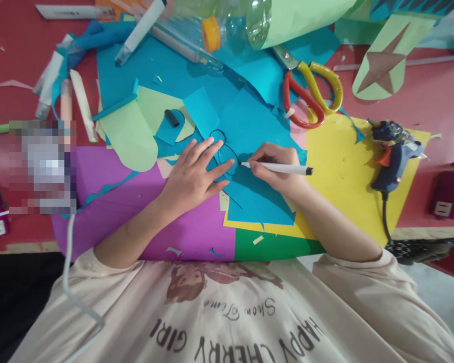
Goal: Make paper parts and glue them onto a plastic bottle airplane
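A white marker (278,168) sits in the fingers of my right hand (278,164), its tip touching a sheet of blue paper (263,194). A curved black line runs on the paper from the tip up towards my left fingers. My left hand (196,171) lies flat with spread fingers, pressing on the blue paper beside that line. Part of the drawn shape is hidden under those fingers. Up and to the left, a black marker cap (171,118) rests on a small blue paper piece (170,132). Next to it lies a rounded light green paper piece (130,136).
Scissors (304,91) with red and yellow handles lie beyond my right hand. A blue glue gun (393,161) rests on yellow paper (333,166) at right. Clear bottles (234,30), one orange-capped, lie at the back. Several markers (139,33) and paper scraps are at upper left.
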`<state>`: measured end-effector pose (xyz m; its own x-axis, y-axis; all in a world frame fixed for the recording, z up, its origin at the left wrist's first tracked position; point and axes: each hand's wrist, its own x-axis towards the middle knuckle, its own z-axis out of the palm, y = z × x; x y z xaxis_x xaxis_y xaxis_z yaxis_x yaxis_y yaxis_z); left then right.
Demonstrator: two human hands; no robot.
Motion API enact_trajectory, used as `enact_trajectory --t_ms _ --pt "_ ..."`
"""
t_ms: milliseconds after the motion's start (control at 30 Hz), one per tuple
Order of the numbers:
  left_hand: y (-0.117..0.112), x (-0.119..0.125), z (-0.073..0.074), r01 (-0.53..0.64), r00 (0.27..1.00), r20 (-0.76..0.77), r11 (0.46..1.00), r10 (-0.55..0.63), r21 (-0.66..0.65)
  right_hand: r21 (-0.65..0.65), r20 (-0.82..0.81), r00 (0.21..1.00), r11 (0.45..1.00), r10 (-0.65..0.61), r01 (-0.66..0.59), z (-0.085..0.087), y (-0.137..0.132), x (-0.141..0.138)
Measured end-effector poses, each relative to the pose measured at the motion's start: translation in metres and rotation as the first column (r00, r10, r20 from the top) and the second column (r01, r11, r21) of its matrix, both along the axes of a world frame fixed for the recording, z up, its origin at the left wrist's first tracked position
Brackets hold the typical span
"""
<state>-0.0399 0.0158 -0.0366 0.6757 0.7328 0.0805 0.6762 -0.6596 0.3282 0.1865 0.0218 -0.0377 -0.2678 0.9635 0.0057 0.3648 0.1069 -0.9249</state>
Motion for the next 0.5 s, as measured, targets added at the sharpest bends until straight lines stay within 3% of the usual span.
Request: enact_trajectory --t_ms 267,500 --pt "-0.0007 -0.0005 -0.0026 -0.016 1.0 0.01 1.0 0.016 0.002 -0.055 -0.037 0.999 0.998 0.034 -0.036 0.0038 0.0006 0.0011" --pt "-0.0002 -0.0001 -0.0021 -0.014 1.0 0.023 1.0 0.014 -0.021 -0.012 0.005 0.999 0.999 0.039 -0.039 0.0031 0.0001 0.0013"
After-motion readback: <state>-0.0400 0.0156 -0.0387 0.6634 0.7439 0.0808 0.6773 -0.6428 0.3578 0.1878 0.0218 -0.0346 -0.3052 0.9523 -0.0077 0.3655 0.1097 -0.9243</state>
